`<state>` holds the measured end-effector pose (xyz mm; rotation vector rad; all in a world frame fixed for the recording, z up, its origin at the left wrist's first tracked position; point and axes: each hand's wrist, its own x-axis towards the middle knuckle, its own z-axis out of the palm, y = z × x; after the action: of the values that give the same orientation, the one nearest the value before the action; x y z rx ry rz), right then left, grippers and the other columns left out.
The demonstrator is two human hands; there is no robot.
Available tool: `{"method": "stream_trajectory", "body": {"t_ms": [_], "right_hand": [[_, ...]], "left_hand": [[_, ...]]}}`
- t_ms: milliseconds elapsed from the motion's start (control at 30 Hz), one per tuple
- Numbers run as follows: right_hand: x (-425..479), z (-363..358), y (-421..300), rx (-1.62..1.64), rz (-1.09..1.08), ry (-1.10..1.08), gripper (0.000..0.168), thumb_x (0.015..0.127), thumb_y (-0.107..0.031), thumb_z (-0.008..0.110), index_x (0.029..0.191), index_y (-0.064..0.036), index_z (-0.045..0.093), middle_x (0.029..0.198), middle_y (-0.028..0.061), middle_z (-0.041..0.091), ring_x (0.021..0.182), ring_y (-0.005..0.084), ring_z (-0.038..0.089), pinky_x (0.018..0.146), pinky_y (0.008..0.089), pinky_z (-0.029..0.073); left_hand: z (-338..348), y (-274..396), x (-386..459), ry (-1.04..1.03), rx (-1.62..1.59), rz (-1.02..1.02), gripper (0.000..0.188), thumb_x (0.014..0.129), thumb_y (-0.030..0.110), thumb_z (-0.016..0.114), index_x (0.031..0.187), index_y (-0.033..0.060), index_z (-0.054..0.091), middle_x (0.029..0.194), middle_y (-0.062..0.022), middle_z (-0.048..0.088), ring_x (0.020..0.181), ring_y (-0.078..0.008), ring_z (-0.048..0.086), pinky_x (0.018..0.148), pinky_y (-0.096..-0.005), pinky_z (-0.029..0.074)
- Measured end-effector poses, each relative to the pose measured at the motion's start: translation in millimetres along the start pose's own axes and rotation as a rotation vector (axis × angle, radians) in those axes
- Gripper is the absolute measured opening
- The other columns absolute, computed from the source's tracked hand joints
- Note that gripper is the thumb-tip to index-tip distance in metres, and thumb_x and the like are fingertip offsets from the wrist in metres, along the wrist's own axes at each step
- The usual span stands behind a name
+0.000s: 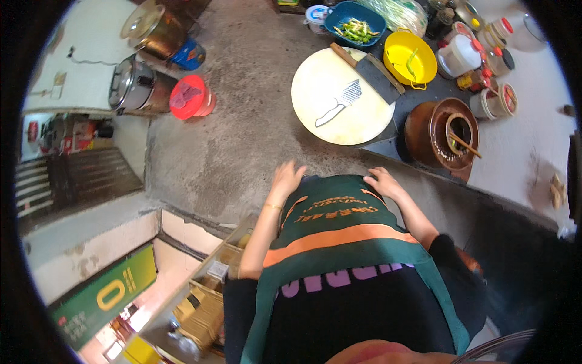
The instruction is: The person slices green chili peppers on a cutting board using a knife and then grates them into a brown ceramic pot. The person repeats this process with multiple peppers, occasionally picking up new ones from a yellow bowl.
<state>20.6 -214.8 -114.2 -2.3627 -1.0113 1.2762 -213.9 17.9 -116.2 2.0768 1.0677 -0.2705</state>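
Observation:
My left hand (287,179) is beside the left edge of the dark green apron (334,204), fingers extended and holding nothing. On the other side, my right hand (385,183) lies by the apron's right edge, its fingers spread and empty. Whether either palm touches the cloth is unclear. Before me, a round pale cutting board (313,82) rests on the dark counter. On it lie a small knife (334,109) with a dimpled blade and a white-and-black handle, and a broad dark cleaver (377,79) with a wooden handle, reaching over the board's right edge.
Behind the board stand a blue basin (338,11) of cut green peppers and a yellow basin (391,50) with a green pepper. A brown earthenware jar (420,132) holds wooden sticks. Several condiment jars (459,57) line the wall. A red bucket (207,107) is on the floor.

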Motion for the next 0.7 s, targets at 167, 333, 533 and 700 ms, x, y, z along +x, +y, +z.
{"method": "stream_trajectory", "body": {"t_ms": [167, 333, 533, 700], "right_hand": [[39.4, 52.7, -17.7, 0.226, 0.31, -0.462, 0.064, 0.085, -0.039, 0.051, 0.137, -0.004, 0.037, 0.135, 0.0214, 0.041, 0.124, 0.0298, 0.041, 0.098, 0.0386, 0.038], [100.5, 6.0, -51.5, 0.118, -0.018, -0.16, 0.049, 0.081, -0.005, 0.042, 0.129, 0.001, 0.043, 0.122, 0.0187, 0.054, 0.114, 0.0248, 0.048, 0.099, 0.0333, 0.036], [272.2, -174.9, -2.7, -0.801, 0.237, 0.766, 0.034, 0.09, -0.034, 0.05, 0.101, -0.004, 0.062, 0.095, 0.0149, 0.065, 0.086, 0.0245, 0.063, 0.073, 0.0338, 0.051], [326.2, -196.0, 20.1, -0.632, 0.408, 0.73, 0.032, 0.093, -0.03, 0.045, 0.101, -0.005, 0.063, 0.09, 0.0143, 0.065, 0.081, 0.0251, 0.063, 0.072, 0.0363, 0.051]], "left_hand": [[146.4, -205.2, -46.5, -0.366, -0.636, -0.16, 0.059, 0.091, 0.045, 0.043, 0.136, 0.0068, 0.037, 0.138, -0.0216, 0.035, 0.128, -0.0353, 0.034, 0.104, -0.0428, 0.029], [173.9, -238.5, -88.5, -0.419, -1.065, -0.336, 0.055, 0.095, 0.035, 0.04, 0.139, 0.0037, 0.03, 0.145, -0.0163, 0.026, 0.132, -0.0291, 0.029, 0.107, -0.0368, 0.026], [52.8, -232.8, -70.2, -0.249, -0.694, -0.232, 0.051, 0.089, 0.028, 0.048, 0.132, 0.0006, 0.04, 0.136, -0.019, 0.04, 0.127, -0.0297, 0.038, 0.102, -0.0365, 0.032], [22.9, -246.1, -111.4, 0.012, -0.26, -0.108, 0.037, 0.085, 0.026, 0.052, 0.113, 0.0013, 0.054, 0.111, -0.0227, 0.057, 0.108, -0.0365, 0.053, 0.09, -0.043, 0.041]]}}
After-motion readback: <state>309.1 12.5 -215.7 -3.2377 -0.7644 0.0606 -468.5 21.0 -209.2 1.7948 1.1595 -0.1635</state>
